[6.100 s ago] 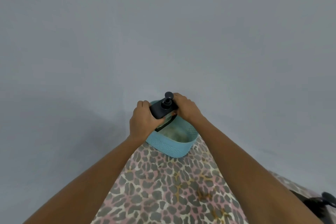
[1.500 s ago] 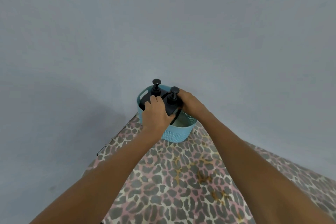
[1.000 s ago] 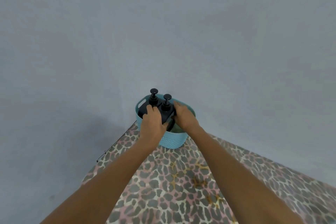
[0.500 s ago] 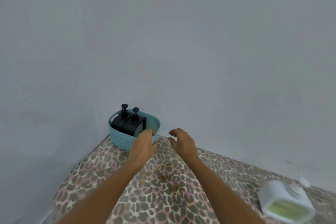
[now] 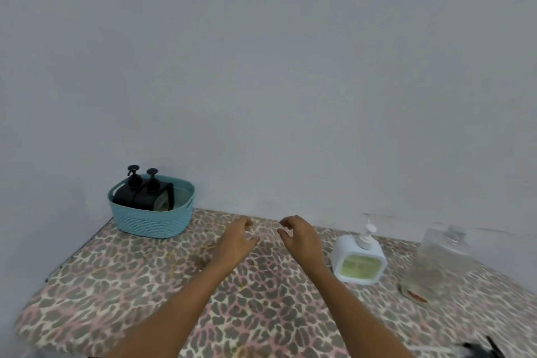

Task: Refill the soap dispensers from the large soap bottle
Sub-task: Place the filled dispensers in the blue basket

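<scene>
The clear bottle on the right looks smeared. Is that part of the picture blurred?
In the head view, yes: the clear bottle and the white dispenser are smeared by motion blur, while the blue basket at the left looks sharper; the light is soft, without glare.

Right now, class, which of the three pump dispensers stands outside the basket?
The white dispenser, standing on the leopard-print table beside the clear bottle. The two black dispensers sit side by side inside the blue basket.
</scene>
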Tool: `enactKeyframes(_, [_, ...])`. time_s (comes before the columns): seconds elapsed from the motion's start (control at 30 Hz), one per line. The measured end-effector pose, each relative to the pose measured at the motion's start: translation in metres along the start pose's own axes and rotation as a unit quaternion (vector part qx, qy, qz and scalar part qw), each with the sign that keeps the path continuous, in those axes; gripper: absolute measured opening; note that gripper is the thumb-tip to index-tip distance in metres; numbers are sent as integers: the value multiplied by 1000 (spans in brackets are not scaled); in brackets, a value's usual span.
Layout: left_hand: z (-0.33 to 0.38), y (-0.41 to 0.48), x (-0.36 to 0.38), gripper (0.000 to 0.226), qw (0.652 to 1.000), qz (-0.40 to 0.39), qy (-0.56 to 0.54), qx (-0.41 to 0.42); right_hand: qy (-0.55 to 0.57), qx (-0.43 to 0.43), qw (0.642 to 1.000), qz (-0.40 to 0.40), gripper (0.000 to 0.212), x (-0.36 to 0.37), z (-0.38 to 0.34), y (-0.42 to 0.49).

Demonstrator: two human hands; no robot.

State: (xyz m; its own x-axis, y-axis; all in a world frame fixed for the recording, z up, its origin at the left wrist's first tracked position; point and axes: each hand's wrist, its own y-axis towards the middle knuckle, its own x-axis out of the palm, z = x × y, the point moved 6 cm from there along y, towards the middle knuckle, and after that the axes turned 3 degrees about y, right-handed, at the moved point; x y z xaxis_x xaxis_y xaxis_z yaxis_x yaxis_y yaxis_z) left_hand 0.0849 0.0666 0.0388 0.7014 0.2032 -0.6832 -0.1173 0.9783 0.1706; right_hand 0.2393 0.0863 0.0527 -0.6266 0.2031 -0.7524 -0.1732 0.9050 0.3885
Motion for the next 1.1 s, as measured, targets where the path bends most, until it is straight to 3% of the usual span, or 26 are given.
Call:
enactKeyframes(0.43, [83,-4,113,43,992,-108,11,70,-2,111,985,129,22,-93,122,-59])
enactKeyframes(0.63, [105,2,150,60,987,-140,7,83,12,126,986,113,34,-98,162,-61])
enactKeyframes(0.8, [112,12,170,72,984,-159,-13,81,72,141,984,85,57,-92,186,-59])
enactKeyframes(0.93, [116,20,184,72,979,-183,-14,90,127,149,980,33,74,-84,197,-60])
enactKeyframes(1.1, [115,25,197,59,976,-190,-42,101,189,180,965,38,71,-79,206,-61])
